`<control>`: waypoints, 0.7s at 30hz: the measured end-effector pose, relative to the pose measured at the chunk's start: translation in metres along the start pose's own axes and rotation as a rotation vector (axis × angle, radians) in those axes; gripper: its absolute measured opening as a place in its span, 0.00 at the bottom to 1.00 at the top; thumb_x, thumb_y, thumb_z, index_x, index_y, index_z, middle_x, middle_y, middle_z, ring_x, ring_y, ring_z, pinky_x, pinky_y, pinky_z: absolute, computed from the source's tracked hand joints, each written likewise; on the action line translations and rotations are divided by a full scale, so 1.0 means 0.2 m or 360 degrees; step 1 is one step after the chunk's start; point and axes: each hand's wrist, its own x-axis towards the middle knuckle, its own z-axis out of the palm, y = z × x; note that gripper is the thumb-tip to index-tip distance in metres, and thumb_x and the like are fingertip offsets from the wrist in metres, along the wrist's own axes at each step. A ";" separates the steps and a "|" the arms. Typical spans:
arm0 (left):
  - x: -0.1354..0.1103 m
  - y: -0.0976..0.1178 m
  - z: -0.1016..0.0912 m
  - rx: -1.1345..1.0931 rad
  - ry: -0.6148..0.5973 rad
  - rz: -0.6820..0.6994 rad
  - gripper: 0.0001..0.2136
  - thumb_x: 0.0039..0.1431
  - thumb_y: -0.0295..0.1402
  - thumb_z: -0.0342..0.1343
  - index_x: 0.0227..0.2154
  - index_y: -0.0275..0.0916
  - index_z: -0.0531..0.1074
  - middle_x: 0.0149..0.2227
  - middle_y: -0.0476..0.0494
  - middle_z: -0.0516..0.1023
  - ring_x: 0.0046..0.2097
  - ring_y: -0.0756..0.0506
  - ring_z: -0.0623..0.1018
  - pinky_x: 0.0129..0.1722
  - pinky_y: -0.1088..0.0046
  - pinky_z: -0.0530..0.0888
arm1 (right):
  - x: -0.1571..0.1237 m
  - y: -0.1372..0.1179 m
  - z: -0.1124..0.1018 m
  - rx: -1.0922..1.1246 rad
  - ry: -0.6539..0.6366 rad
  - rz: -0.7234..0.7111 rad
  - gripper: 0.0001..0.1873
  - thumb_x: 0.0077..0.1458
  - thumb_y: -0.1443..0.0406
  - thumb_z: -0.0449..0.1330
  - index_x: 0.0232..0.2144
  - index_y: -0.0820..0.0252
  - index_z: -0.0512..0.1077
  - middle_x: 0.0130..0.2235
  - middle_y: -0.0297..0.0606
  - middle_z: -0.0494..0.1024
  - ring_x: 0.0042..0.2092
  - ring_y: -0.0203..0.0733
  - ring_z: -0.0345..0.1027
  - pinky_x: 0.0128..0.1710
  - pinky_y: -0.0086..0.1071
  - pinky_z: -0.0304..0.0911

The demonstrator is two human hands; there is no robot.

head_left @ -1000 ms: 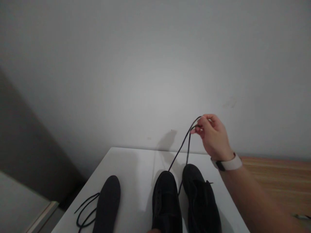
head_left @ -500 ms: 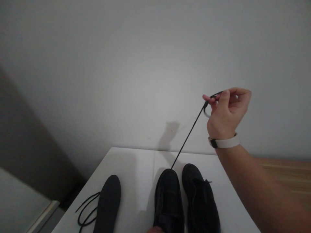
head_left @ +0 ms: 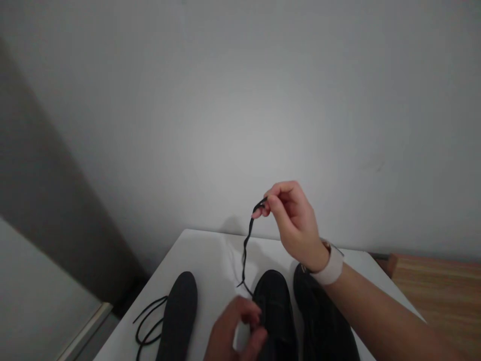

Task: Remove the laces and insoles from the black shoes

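Note:
My right hand (head_left: pixel 295 223) pinches one end of a black shoelace (head_left: pixel 246 248) above the table; the lace hangs slack and wavy down toward the left black shoe (head_left: pixel 276 306). A white band sits on that wrist. My left hand (head_left: pixel 235 333) rests at the left shoe's side, fingers curled against it; whether it grips the lace I cannot tell. The right black shoe (head_left: pixel 323 321) stands close beside the left one, partly behind my right forearm.
A dark insole (head_left: pixel 180 313) lies on the white table (head_left: pixel 210 255) left of the shoes, with a second loose black lace (head_left: pixel 148 321) beside it. A plain wall stands behind. A wooden surface (head_left: pixel 439 291) adjoins at the right.
My right hand has dropped and moved left with the lace, which has gone from taut to slack. My left hand has come up into view at the left shoe.

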 end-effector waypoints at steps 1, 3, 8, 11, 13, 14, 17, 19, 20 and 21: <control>0.05 -0.01 -0.01 -0.0035 0.0210 -0.0150 0.07 0.67 0.35 0.50 0.45 0.42 0.65 0.40 0.44 0.74 0.43 0.43 0.76 0.46 0.63 0.74 | -0.04 -0.01 0.02 0.0078 0.0009 0.0030 0.06 0.67 0.61 0.56 0.38 0.55 0.65 0.31 0.27 0.69 0.32 0.33 0.74 0.34 0.32 0.70; 0.15 -0.02 0.00 -0.0109 0.0474 -0.0428 0.09 0.62 0.32 0.53 0.44 0.42 0.62 0.37 0.47 0.71 0.39 0.45 0.75 0.43 0.67 0.73 | -0.11 -0.06 0.05 0.0252 0.0093 0.0064 0.04 0.67 0.62 0.56 0.38 0.54 0.67 0.31 0.27 0.70 0.32 0.34 0.73 0.35 0.33 0.70; 0.31 -0.09 0.06 -0.0073 0.0332 -0.0586 0.13 0.50 0.28 0.63 0.35 0.41 0.64 0.31 0.53 0.68 0.30 0.49 0.69 0.33 0.73 0.67 | -0.19 -0.17 0.07 0.0626 0.0185 0.0198 0.04 0.68 0.64 0.56 0.38 0.53 0.70 0.33 0.30 0.69 0.35 0.36 0.69 0.37 0.35 0.71; 0.32 -0.14 0.08 -0.0078 0.0280 -0.0606 0.13 0.48 0.29 0.64 0.35 0.40 0.67 0.28 0.54 0.68 0.30 0.48 0.68 0.32 0.71 0.66 | -0.21 -0.21 0.06 0.0745 0.0176 0.0272 0.05 0.66 0.62 0.58 0.36 0.53 0.71 0.31 0.30 0.67 0.34 0.36 0.67 0.34 0.33 0.70; 0.32 -0.16 0.09 -0.0147 0.0198 -0.0599 0.08 0.50 0.30 0.62 0.33 0.40 0.70 0.25 0.54 0.69 0.29 0.48 0.69 0.32 0.71 0.66 | -0.23 -0.23 0.04 0.0788 0.0177 0.0327 0.05 0.65 0.61 0.59 0.35 0.52 0.72 0.30 0.30 0.66 0.32 0.37 0.66 0.31 0.33 0.70; 0.32 -0.17 0.09 -0.0203 0.0157 -0.0601 0.04 0.51 0.30 0.60 0.31 0.40 0.71 0.24 0.54 0.69 0.28 0.48 0.70 0.31 0.72 0.66 | -0.24 -0.23 0.03 0.0795 0.0171 0.0357 0.05 0.65 0.60 0.59 0.35 0.52 0.72 0.30 0.30 0.66 0.31 0.37 0.66 0.30 0.33 0.70; 0.32 -0.19 0.10 -0.0412 0.0101 -0.0649 0.06 0.57 0.33 0.53 0.29 0.39 0.73 0.22 0.53 0.70 0.24 0.49 0.71 0.25 0.75 0.67 | -0.27 -0.22 -0.01 0.0741 0.0083 0.0426 0.07 0.66 0.59 0.56 0.35 0.52 0.71 0.30 0.31 0.68 0.30 0.38 0.68 0.28 0.32 0.69; 0.32 -0.21 0.10 -0.0551 0.0104 -0.0688 0.10 0.58 0.36 0.49 0.29 0.37 0.73 0.21 0.51 0.71 0.21 0.50 0.71 0.22 0.75 0.67 | -0.30 -0.19 -0.04 0.0624 -0.0014 0.0459 0.07 0.67 0.59 0.55 0.36 0.51 0.70 0.31 0.32 0.70 0.30 0.37 0.69 0.28 0.31 0.68; 0.32 -0.22 0.09 -0.0612 0.0105 -0.0698 0.12 0.58 0.38 0.49 0.29 0.37 0.73 0.20 0.51 0.71 0.20 0.50 0.71 0.21 0.75 0.68 | -0.31 -0.16 -0.05 0.0545 -0.0068 0.0491 0.07 0.68 0.59 0.54 0.37 0.51 0.70 0.31 0.32 0.70 0.30 0.37 0.69 0.29 0.30 0.67; 0.32 -0.22 0.08 -0.0668 0.0110 -0.0702 0.13 0.56 0.39 0.49 0.28 0.36 0.74 0.20 0.50 0.71 0.20 0.49 0.71 0.21 0.74 0.68 | -0.32 -0.13 -0.07 0.0459 -0.0127 0.0537 0.07 0.68 0.59 0.54 0.38 0.51 0.69 0.31 0.32 0.70 0.31 0.36 0.69 0.29 0.29 0.67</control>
